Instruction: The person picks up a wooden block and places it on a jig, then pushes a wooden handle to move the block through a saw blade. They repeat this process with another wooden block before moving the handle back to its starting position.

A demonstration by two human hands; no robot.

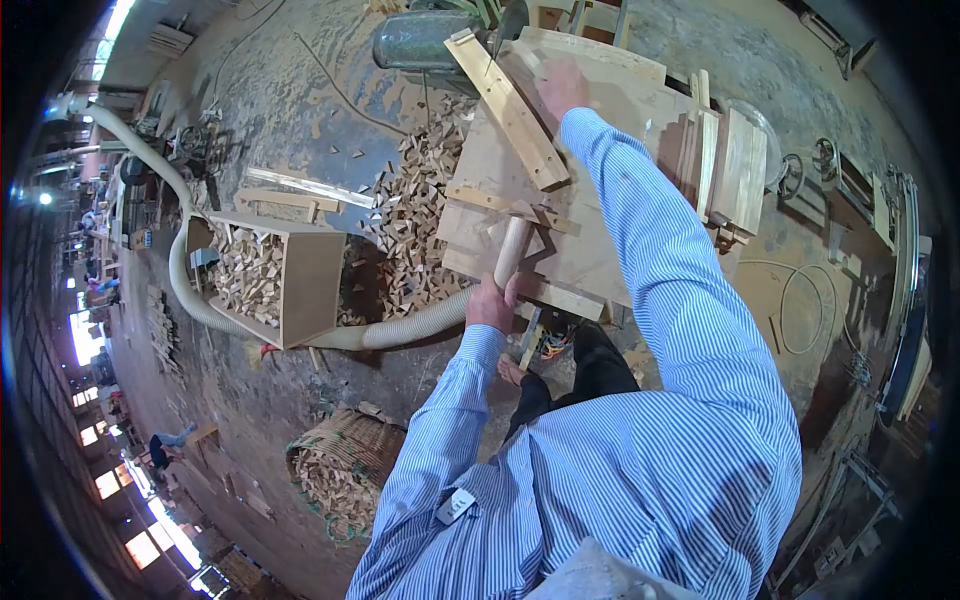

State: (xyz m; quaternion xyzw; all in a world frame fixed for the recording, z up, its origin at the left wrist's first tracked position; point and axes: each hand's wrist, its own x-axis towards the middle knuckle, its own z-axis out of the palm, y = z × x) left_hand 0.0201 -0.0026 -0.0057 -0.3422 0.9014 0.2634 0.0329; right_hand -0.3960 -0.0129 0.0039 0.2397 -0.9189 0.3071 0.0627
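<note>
We are gripping one end of a pale wooden piece (pixel 514 248) with our left hand (pixel 489 303), fingers wrapped around it at the near edge of the worktable (pixel 592 250), its other end pointing toward the thin crosswise strip (pixel 480 198). Our right hand (pixel 563 86) is reaching to the far side, close to the drilled wooden bar (pixel 512 115); it is showing too blurred for us to tell whether it is holding anything or lying open. For good control, we are judging that a firm left grip, a relaxed wrist and light, even pressure are serving best, with fingertips well out of line with any cutting part and loose sleeve cloth clear of the wood. The plywood-like top is carrying scuffs and dust, and a stack of boards (pixel 738 172) is lying on its right side. Beside its left edge, triangular offcuts (pixel 412 215) are heaping on the floor (pixel 262 385); more are filling an open-sided box (pixel 314 282) and a woven basket (pixel 368 437). A ribbed hose (pixel 415 322) is running past the box, a green housing (pixel 418 42) is standing beyond, and bright windows (pixel 160 535) are lighting the dusty workshop.
</note>
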